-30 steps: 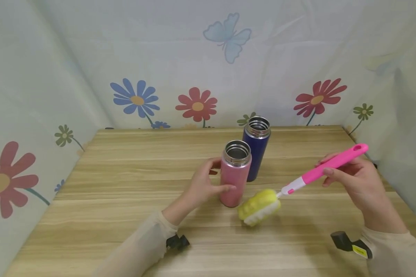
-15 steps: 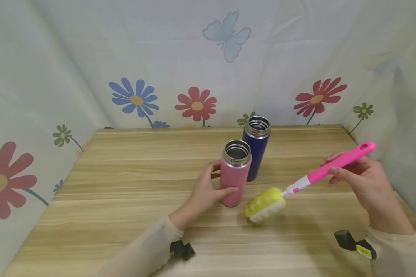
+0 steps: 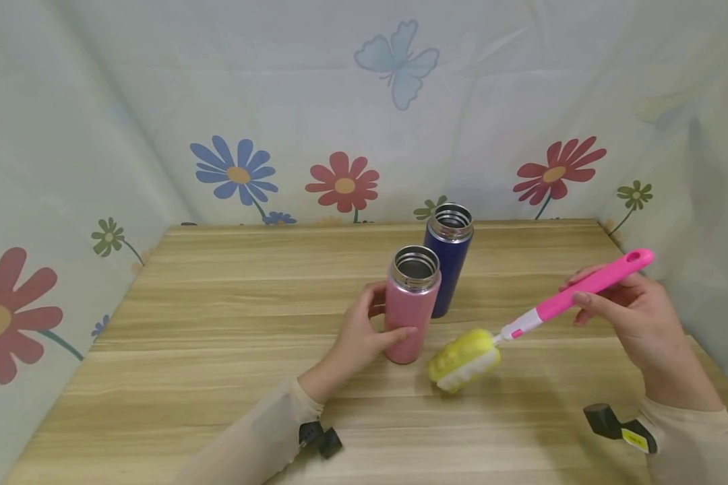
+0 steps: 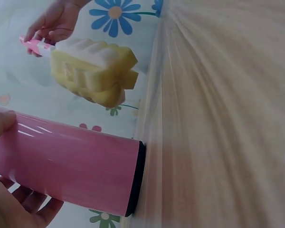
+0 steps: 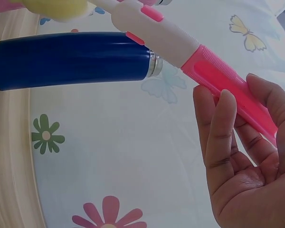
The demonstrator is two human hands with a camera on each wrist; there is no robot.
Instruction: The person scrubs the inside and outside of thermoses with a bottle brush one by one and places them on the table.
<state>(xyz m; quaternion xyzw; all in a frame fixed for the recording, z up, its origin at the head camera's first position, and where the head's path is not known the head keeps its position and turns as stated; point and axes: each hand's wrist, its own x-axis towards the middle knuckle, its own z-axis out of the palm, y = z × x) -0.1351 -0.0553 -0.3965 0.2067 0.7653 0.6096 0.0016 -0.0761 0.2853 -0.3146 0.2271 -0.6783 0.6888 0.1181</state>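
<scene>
On the table stands a pink thermos bottle (image 3: 409, 310), upright with its mouth uncovered. My left hand (image 3: 358, 343) holds it around the lower body, thumb in front. In the left wrist view the bottle's black base (image 4: 137, 180) meets the tabletop. My right hand (image 3: 640, 316) pinches the pink handle of a bottle brush (image 3: 588, 288) between thumb and fingers. The brush's yellow and white sponge head (image 3: 464, 360) points down and left, in front of and to the right of the pink bottle. In the left wrist view the sponge hangs above the table.
A dark blue thermos bottle (image 3: 449, 263), also uncovered, stands just behind and right of the pink one. The wooden table (image 3: 249, 289) is bordered by a white flower-printed curtain (image 3: 291, 81) at the back and both sides.
Over the last second the brush and right hand have shifted slightly right, away from the pink bottle. The left forearm has moved a little right; the bottles stay in place.
</scene>
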